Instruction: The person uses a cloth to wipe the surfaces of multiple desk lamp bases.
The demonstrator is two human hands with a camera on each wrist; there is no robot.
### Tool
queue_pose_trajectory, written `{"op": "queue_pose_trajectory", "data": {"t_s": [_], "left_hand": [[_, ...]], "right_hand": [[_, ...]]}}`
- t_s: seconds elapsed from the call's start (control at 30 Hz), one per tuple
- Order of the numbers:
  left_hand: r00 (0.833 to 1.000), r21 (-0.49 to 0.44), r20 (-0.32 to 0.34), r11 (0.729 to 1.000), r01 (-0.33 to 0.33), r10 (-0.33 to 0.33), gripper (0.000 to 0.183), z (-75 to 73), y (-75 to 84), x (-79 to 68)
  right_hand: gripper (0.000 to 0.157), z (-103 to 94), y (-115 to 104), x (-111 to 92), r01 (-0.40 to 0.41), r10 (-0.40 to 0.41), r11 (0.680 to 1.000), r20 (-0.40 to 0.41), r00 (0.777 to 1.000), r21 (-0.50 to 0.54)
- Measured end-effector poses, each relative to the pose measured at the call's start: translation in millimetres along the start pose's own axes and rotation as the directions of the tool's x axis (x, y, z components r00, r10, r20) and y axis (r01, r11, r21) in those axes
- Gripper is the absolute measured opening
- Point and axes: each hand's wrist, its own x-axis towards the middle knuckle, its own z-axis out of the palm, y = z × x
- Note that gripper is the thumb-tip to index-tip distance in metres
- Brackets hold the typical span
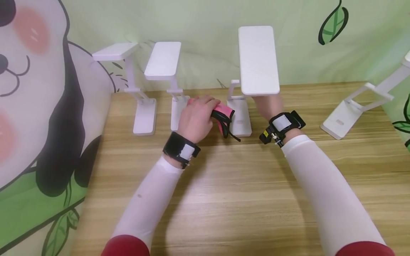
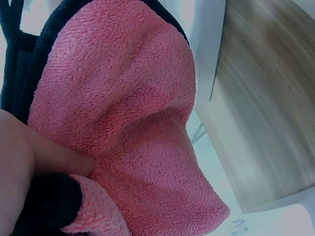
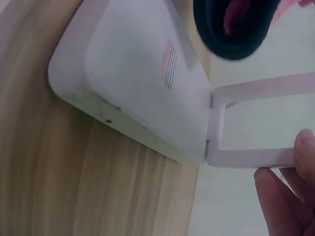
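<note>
My left hand [image 1: 195,119] grips a pink fleecy cloth [image 1: 225,111] with black edging and a black loop, between two white folding desk lamps. In the left wrist view the thumb presses into the cloth [image 2: 128,98]. My right hand [image 1: 268,106] is partly hidden under the flat head of one white desk lamp [image 1: 259,60]. The right wrist view shows my right fingers [image 3: 278,201] pinching the frame-like arm [image 3: 253,157] of this lamp. Its base [image 3: 142,83] stands on the table, and a dark edge of the cloth hangs above it.
To the left stand two more white desk lamps, one at the far left [image 1: 145,119] and one beside my left hand [image 1: 163,60]. Another lamp [image 1: 342,119] leans out at the right. Behind the wooden table [image 1: 237,199] hangs a green panda-print backdrop [image 1: 198,21].
</note>
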Motion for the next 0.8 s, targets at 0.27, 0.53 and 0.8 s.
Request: {"op": "queue_pose_trajectory", "data": {"t_s": [0.27, 0.53, 0.8], "left_hand": [[1.0, -0.01, 0.01, 1.0, -0.009, 0.009, 0.046, 1.8, 1.8, 1.9], [1.0, -0.014, -0.005, 1.0, -0.015, 0.015, 0.051, 3.7, 5.2, 2.2], [0.992, 0.052, 0.021, 0.991, -0.126, 0.125, 0.055, 6.0, 29.5, 10.4]], "right_hand": [[0.031, 6.5, -11.0, 4.8, -0.134, 0.178, 0.894, -0.065, 0.982, 0.427], [0.05, -30.5, -29.0, -42.5, -0.105, 0.105, 0.772, 0.037, 0.994, 0.627], [0.092, -63.8, -75.0, -74.1, 0.016, -0.085, 0.807, 0.089, 0.992, 0.59]]}}
